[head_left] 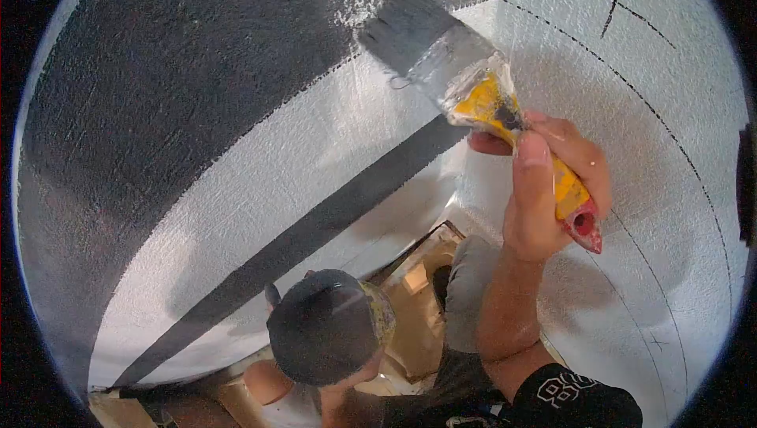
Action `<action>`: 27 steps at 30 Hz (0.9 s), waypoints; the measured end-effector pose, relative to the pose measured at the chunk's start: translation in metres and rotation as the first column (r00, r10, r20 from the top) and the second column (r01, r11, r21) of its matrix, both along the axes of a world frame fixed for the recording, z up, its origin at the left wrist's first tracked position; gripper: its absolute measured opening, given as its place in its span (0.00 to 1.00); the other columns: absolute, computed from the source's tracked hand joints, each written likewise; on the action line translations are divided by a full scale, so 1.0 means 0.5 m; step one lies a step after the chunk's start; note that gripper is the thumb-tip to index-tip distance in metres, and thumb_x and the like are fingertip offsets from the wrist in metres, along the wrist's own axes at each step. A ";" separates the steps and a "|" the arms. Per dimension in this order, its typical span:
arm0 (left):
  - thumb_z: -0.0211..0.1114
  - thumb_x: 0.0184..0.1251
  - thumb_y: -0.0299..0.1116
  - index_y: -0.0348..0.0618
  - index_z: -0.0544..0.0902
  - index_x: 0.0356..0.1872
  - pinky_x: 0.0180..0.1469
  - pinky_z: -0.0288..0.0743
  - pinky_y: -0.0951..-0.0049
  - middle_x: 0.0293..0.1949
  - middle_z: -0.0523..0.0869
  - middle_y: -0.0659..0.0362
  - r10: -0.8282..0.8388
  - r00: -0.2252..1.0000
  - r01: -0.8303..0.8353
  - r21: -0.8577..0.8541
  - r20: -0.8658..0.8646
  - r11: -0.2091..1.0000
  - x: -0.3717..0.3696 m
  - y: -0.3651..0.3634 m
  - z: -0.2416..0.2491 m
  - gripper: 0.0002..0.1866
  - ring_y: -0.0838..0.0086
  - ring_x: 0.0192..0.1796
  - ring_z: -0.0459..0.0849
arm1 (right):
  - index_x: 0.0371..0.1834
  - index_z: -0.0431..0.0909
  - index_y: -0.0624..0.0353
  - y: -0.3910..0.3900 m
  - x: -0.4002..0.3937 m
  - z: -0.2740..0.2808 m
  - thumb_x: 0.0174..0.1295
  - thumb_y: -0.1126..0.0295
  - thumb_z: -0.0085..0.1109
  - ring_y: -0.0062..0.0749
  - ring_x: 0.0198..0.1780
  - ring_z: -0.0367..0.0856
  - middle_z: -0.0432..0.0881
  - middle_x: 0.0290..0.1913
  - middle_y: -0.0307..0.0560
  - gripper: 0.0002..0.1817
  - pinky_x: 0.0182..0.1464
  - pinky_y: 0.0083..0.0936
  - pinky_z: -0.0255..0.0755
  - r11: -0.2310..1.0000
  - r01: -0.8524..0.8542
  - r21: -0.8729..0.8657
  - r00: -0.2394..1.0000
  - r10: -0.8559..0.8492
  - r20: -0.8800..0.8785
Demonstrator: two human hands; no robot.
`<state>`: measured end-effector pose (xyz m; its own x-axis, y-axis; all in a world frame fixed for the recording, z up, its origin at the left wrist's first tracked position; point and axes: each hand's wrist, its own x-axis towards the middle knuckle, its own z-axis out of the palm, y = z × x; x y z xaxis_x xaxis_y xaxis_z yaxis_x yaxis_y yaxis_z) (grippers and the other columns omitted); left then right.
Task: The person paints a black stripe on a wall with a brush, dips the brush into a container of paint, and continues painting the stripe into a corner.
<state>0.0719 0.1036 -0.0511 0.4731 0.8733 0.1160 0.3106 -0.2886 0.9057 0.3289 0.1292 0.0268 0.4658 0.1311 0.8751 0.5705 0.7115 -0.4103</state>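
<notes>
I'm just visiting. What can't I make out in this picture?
All in the head view:
Left hand: mostly hidden behind the paint container.
Middle of the brush handle: covered by the right hand.
Depth of the paint: hidden below its dark surface.
Wall: cut off by the round picture edge.

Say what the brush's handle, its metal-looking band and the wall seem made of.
Handle: probably painted wood, perhaps plastic; its yellow coat looks worn, with a red end.
Band: likely metal, smooth and greyish under paint smears.
Wall: plaster or concrete, it seems; painted, finely bumpy.
</notes>
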 end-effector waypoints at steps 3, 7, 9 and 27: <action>0.59 0.51 0.50 0.45 0.54 0.66 0.70 0.47 0.66 0.64 0.63 0.55 0.064 0.995 -0.063 -0.017 0.077 0.998 0.007 -0.007 -0.008 0.42 0.68 0.66 0.61 | 0.38 0.72 0.71 0.011 0.011 0.002 0.57 0.81 0.52 0.42 0.30 0.82 0.77 0.39 0.61 0.07 0.32 0.32 0.82 0.994 0.113 -0.004 0.993 -0.113 -0.038; 0.62 0.47 0.52 0.44 0.56 0.65 0.71 0.46 0.67 0.63 0.64 0.55 0.116 0.942 -0.020 -0.293 0.315 0.956 -0.041 0.002 -0.068 0.44 0.67 0.66 0.61 | 0.38 0.73 0.71 0.016 0.029 -0.014 0.58 0.81 0.53 0.43 0.33 0.82 0.77 0.40 0.61 0.06 0.35 0.32 0.82 0.987 0.151 0.053 0.976 -0.141 -0.164; 0.67 0.43 0.44 0.39 0.61 0.62 0.66 0.54 0.64 0.60 0.67 0.52 0.025 0.984 -0.015 -0.057 0.179 0.998 -0.056 0.006 -0.057 0.42 0.63 0.61 0.66 | 0.38 0.73 0.72 0.014 0.036 -0.009 0.58 0.81 0.53 0.43 0.33 0.83 0.77 0.40 0.61 0.06 0.36 0.31 0.82 0.959 0.282 0.009 0.948 -0.277 -0.158; 0.68 0.38 0.49 0.45 0.58 0.65 0.70 0.47 0.65 0.62 0.65 0.55 0.084 0.993 -0.086 0.024 0.085 0.996 -0.017 -0.011 -0.036 0.48 0.64 0.64 0.63 | 0.38 0.71 0.71 -0.001 0.001 0.006 0.57 0.81 0.53 0.40 0.26 0.82 0.77 0.37 0.60 0.07 0.31 0.29 0.82 0.997 0.078 -0.019 0.997 -0.078 -0.009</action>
<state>0.0636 0.0982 -0.0692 0.3849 0.9059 0.1765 0.2588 -0.2895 0.9215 0.3295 0.1290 0.0299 0.4839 0.1104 0.8681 0.6197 0.6572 -0.4290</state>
